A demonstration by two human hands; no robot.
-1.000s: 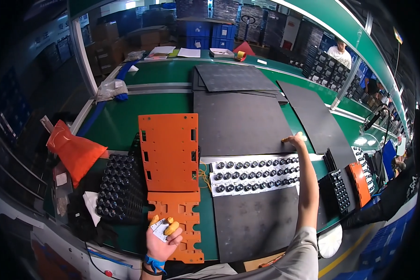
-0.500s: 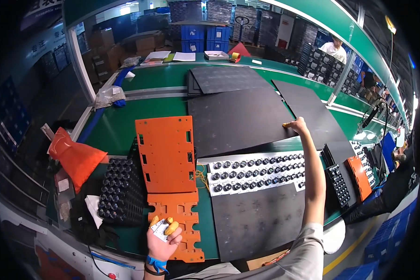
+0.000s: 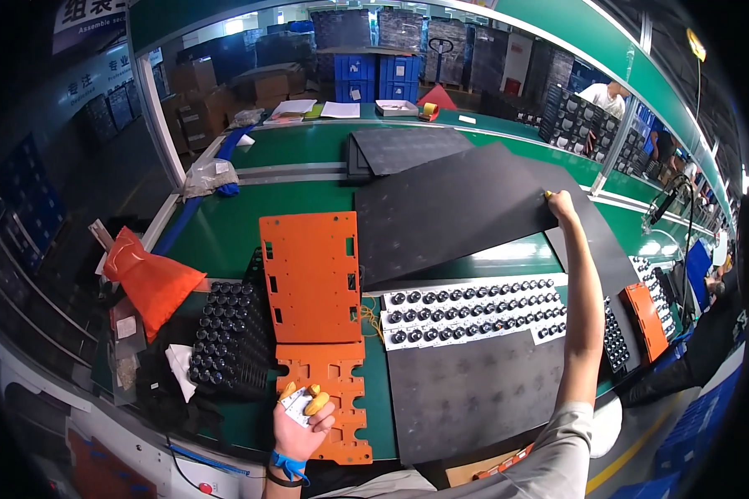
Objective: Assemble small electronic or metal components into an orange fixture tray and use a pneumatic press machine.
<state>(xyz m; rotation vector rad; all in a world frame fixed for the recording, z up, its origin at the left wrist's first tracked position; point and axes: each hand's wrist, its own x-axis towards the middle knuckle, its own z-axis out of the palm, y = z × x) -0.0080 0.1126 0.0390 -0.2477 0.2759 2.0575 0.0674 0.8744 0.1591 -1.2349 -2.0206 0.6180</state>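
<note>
My left hand [image 3: 295,432], with yellow finger covers and a blue wristband, is closed around small white plates [image 3: 297,406]. It hovers over an orange cut-out panel [image 3: 341,391]; a taller orange board [image 3: 310,279] stands just behind that. My right arm reaches far forward, and my right hand [image 3: 561,207] pinches the right edge of a large black sheet [image 3: 453,212]. That sheet slants above other black sheets [image 3: 412,150]. Nearer me, white strips carrying rows of round black parts [image 3: 474,312] lie along the top of another dark sheet [image 3: 474,399].
Stacked black trays of round parts [image 3: 225,333] stand left of the orange board, beside a red-orange bag [image 3: 150,279]. A second orange panel [image 3: 645,320] leans at the right. Blue crates [image 3: 374,79] are beyond the green bench [image 3: 266,224]; a person [image 3: 605,98] is at the far right.
My right hand has moved farther away and to the right, swinging the black sheet's right side away from me. My left hand keeps its hold on the white plates. The view has shifted slightly.
</note>
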